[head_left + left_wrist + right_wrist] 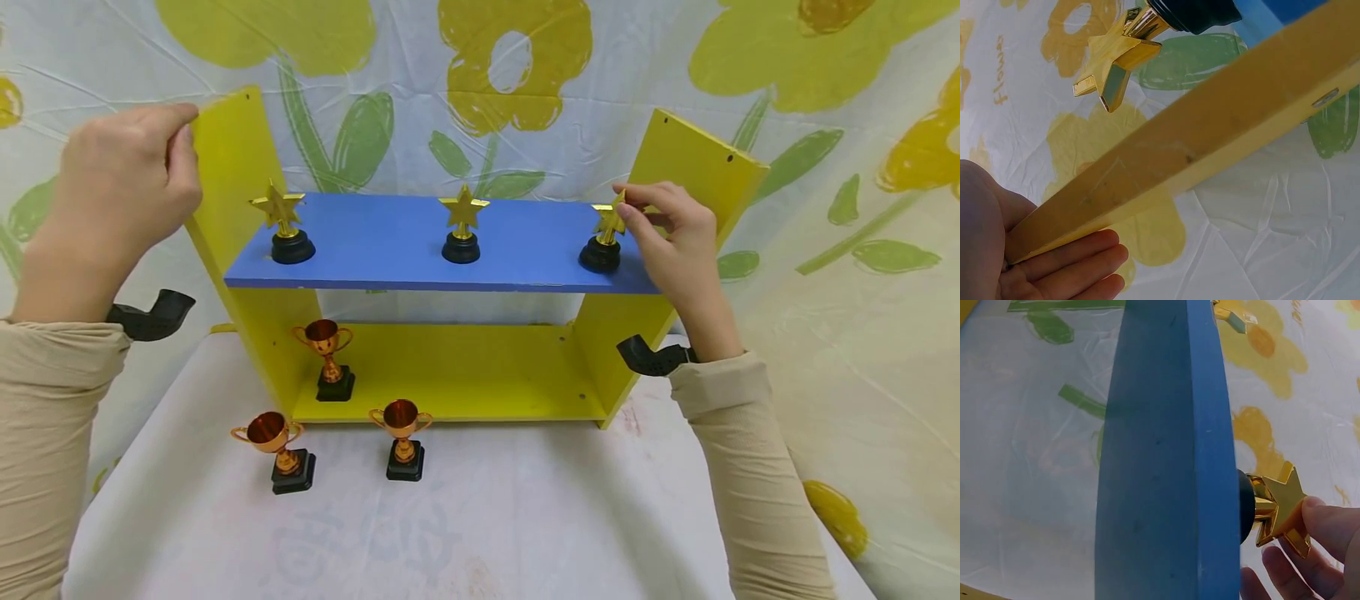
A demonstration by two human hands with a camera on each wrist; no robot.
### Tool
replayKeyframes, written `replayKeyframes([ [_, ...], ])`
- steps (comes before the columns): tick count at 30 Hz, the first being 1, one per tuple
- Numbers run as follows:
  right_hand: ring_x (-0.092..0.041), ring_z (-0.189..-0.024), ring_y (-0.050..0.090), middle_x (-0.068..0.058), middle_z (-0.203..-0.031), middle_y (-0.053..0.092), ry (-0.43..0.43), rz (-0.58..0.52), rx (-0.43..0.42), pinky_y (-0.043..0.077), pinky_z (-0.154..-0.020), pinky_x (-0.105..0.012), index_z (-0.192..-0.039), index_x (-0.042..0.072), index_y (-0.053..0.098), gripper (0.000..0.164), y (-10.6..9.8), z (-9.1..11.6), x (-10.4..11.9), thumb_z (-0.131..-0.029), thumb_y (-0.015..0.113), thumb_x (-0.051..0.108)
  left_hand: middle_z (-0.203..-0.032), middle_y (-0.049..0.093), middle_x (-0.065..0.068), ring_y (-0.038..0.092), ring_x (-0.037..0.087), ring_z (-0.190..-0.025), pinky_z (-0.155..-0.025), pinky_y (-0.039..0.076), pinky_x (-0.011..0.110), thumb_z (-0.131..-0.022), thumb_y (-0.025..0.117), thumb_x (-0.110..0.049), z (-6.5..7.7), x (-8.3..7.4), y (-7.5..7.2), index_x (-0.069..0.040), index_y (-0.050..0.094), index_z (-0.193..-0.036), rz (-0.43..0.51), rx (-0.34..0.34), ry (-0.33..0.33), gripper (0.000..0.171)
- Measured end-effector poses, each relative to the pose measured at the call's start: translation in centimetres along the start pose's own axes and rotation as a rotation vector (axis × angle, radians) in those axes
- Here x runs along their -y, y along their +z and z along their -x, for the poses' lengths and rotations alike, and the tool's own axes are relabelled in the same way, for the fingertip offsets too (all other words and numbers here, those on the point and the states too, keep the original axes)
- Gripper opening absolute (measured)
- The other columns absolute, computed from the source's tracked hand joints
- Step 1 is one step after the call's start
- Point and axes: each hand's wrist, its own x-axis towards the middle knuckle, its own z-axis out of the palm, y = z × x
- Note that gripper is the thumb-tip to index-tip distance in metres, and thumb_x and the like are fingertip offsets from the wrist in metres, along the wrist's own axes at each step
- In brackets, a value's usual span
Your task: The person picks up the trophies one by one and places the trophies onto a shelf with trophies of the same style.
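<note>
My right hand (671, 233) pinches a point of a gold star trophy (606, 229), whose round black base is at the right end of the blue shelf board (375, 242). Thumb and fingertips on the star show close up in the right wrist view. On the far left, my left hand (135, 171) grips the upper end of the yellow side panel (232, 158); in the left wrist view the panel edge (1166, 144) runs between thumb and fingers. Two more star trophies stand upright on the blue board, one at the left (279, 221) and one mid-board (463, 225).
A bronze cup trophy (330, 362) stands at the left of the yellow bottom board (465, 375). Two more cups, one at the left (281, 450) and one nearer the middle (403, 442), stand on the white tablecloth (525, 517) before the shelf. A flower-print cloth (600, 100) hangs behind.
</note>
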Motion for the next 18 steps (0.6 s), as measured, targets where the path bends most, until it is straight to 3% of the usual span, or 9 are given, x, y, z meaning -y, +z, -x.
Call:
replayKeyframes([
  [13, -0.009, -0.094, 0.059, -0.010, -0.117, 0.068, 0.057, -0.039, -0.015, 0.050, -0.085, -0.015, -0.118, 0.001, 0.072, 0.025, 0.3, 0.1, -1.4, -0.097, 0.064, 0.012, -0.122, 0.061, 0.032, 0.058, 0.055, -0.108, -0.089, 0.044, 0.068, -0.101, 0.033, -0.011, -0.2, -0.3, 0.3, 0.009, 0.059, -0.130, -0.018, 0.004, -0.011, 0.043],
  [18, -0.009, -0.097, 0.058, -0.004, -0.111, 0.068, 0.050, -0.051, -0.020, 0.050, -0.086, -0.016, -0.119, 0.001, 0.071, 0.026, 0.5, 0.0, -1.7, -0.096, 0.065, 0.010, -0.120, 0.062, 0.033, 0.058, 0.055, -0.106, -0.088, 0.044, 0.069, -0.100, 0.034, -0.010, -0.1, -0.4, 0.4, 0.010, 0.060, -0.128, -0.016, -0.007, -0.006, 0.043],
])
